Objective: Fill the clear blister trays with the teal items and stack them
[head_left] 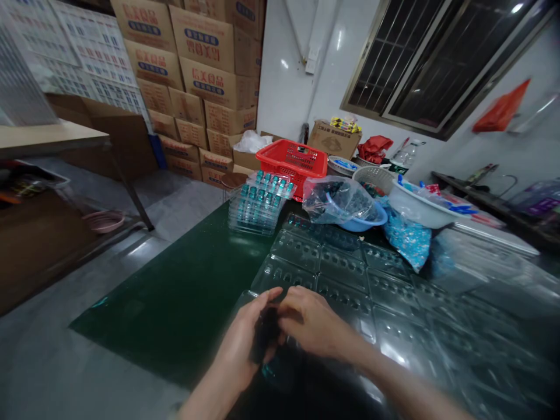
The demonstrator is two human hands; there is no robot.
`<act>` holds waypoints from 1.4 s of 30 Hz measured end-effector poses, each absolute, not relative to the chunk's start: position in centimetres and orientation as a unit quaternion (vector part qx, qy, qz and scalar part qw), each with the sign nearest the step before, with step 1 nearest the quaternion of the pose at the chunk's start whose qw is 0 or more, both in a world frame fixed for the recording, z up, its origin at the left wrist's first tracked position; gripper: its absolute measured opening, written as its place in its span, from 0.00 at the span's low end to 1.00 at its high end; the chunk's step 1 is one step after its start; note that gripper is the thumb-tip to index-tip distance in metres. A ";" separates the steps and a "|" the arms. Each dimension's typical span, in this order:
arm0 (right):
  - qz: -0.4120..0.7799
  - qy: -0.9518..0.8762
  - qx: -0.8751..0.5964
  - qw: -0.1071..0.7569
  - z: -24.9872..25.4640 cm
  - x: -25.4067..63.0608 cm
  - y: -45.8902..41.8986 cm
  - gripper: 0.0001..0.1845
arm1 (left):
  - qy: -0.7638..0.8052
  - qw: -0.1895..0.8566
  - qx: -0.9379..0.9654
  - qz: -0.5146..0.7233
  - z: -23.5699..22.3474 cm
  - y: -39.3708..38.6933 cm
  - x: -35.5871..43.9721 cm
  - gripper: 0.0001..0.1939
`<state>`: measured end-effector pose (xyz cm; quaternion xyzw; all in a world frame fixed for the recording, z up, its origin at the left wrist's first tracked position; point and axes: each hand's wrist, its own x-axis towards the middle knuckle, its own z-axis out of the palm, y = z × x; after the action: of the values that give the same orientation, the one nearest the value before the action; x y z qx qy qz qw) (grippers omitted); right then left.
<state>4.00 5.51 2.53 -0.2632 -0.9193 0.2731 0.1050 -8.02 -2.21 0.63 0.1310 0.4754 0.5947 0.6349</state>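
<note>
Left hand [241, 344] curled closed around small dark object [266, 336], too shadowed to identify; right hand [311, 322] fingers pinching its upper end. Just beside, clear plastic blister trays [336, 280] on green table mat [175, 309]; beyond, blue bowl [365, 219], red plastic basket [292, 160].

Green-topped workbench [175, 309]: clear blister trays [336, 274], red basket [292, 160], blue basin [365, 220]

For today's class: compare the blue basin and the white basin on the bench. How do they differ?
The blue plastic basin is largely covered by a clear plastic bag, while the white plastic basin is uncovered. The white basin shows blue and red items above its rim; the blue basin's contents are hidden by the bag. They differ in colour too. Both are round and stand close together.
</note>
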 end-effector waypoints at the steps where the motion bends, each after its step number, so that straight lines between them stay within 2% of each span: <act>1: 0.272 -0.916 -0.273 0.111 2.3 4.1 5.4 0.07 | 0.473 0.639 0.128 0.593 0.7 -2.2 -7.9 0.22; 7: 0.293 -0.892 -0.302 0.167 1.9 4.6 5.3 0.10 | 0.471 0.647 0.155 0.579 1.0 -2.1 -7.6 0.21; 11: 0.414 -0.823 -0.327 0.210 2.0 4.9 5.9 0.08 | 0.488 0.626 0.211 0.571 1.1 -2.1 -7.5 0.17; 14: 0.514 -0.771 -0.318 0.200 1.9 5.1 6.4 0.08 | 0.493 0.626 0.210 0.567 0.9 -2.0 -7.6 0.15; 16: 0.540 -0.751 -0.324 0.200 1.9 5.2 6.5 0.08 | 0.499 0.617 0.200 0.575 0.6 -1.9 -7.6 0.16; 21: 0.497 -0.762 -0.345 0.230 1.6 5.1 6.3 0.08 | 0.550 0.554 0.205 0.590 0.3 -1.8 -7.1 0.19; 25: 0.489 -0.767 -0.346 0.231 1.6 5.0 6.0 0.07 | 0.542 0.569 0.215 0.580 0.2 -1.7 -7.0 0.16; 28: 0.463 -0.760 -0.366 0.274 1.7 4.9 5.7 0.04 | 0.526 0.585 0.215 0.579 -0.1 -1.6 -7.1 0.15; 32: 0.410 -0.790 -0.336 0.309 1.9 4.9 5.0 0.06 | 0.519 0.583 0.181 0.598 -0.2 -1.3 -7.2 0.15; 34: 0.448 -0.779 -0.323 0.297 1.8 4.9 4.7 0.06 | 0.526 0.576 0.167 0.603 0.0 -1.3 -7.2 0.14; 38: 0.623 -0.664 -0.319 0.261 1.4 4.9 5.0 0.07 | 0.507 0.597 0.189 0.592 0.5 -1.3 -7.2 0.18; 42: 0.665 -0.612 -0.340 0.261 0.7 4.9 5.5 0.09 | 0.517 0.595 0.214 0.577 0.6 -1.4 -7.2 0.14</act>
<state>4.92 5.48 0.70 -0.3399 -0.6119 0.6649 0.2606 -7.20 -1.35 0.56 0.2144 0.5171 0.5766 0.5952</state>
